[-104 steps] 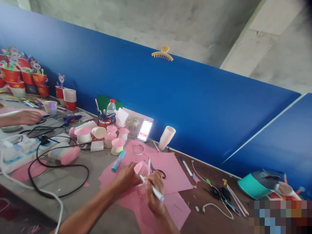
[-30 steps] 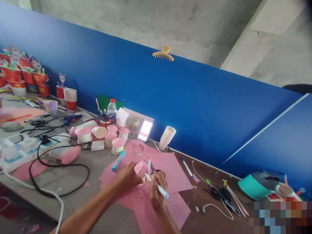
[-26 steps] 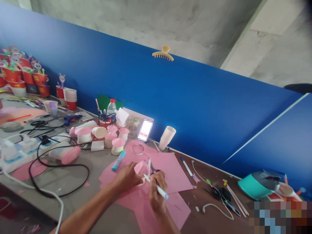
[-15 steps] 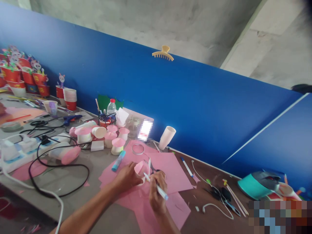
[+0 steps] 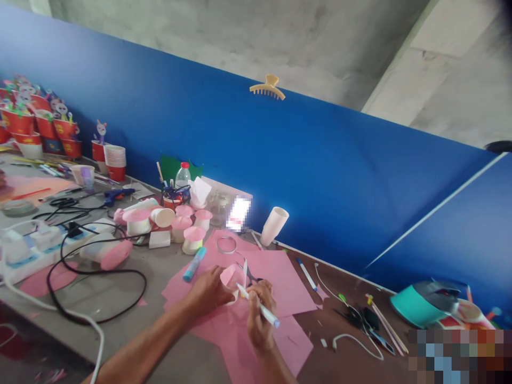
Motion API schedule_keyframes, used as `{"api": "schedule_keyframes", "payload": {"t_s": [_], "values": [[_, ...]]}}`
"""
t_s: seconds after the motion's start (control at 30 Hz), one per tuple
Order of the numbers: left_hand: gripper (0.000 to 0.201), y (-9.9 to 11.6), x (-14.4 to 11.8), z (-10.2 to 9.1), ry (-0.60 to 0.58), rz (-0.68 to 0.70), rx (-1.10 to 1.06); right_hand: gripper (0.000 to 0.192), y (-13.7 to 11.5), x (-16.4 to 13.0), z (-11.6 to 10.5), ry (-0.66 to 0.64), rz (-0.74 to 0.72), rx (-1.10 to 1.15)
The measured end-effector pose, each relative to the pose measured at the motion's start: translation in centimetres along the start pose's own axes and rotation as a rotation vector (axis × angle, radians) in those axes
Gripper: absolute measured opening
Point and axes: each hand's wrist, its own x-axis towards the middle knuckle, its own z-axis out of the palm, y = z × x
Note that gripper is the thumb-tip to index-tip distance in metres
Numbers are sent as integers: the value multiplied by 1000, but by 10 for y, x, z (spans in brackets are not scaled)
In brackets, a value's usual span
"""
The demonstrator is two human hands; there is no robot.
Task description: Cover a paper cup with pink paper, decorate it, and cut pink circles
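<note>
Head view: the right hand [image 5: 262, 308] has its fingers closed around a white marker [image 5: 269, 316] above pink sheets [image 5: 282, 280]. The marker's long axis slants across the picture, narrow end up-left toward the left hand [image 5: 214, 288], whose fingers curl snugly against a small pink-topped piece [image 5: 229, 275].

The pen [image 5: 267, 313] is white with a light blue end, the paper piece [image 5: 229, 276] pale pink, and the sheets [image 5: 280, 277] a deeper plain pink. Turquoise colours the glue stick [image 5: 194, 265], and the small cups [image 5: 193, 247] are white with pink tops. The wall panel [image 5: 320, 181] is solid blue, the hair clip [image 5: 269, 89] yellowish tan, the bottle cap [image 5: 184, 165] red, and the table [image 5: 168, 341] grey and brown.
</note>
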Motion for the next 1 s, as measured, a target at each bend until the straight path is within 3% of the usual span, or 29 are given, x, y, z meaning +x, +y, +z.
{"api": "schedule_keyframes", "payload": {"t_s": [0.27, 0.67, 1.0], "values": [[49, -8, 3, 8, -39, 2, -60, 31, -4, 1, 1, -39, -46, -43], [40, -4, 2, 6, -12, 5, -38, 35, -1, 0, 0, -5, 10, -27], [44, -6, 1, 4, -7, 25, -63, 34, -1, -1, 5, -28, -76, -97]]}}
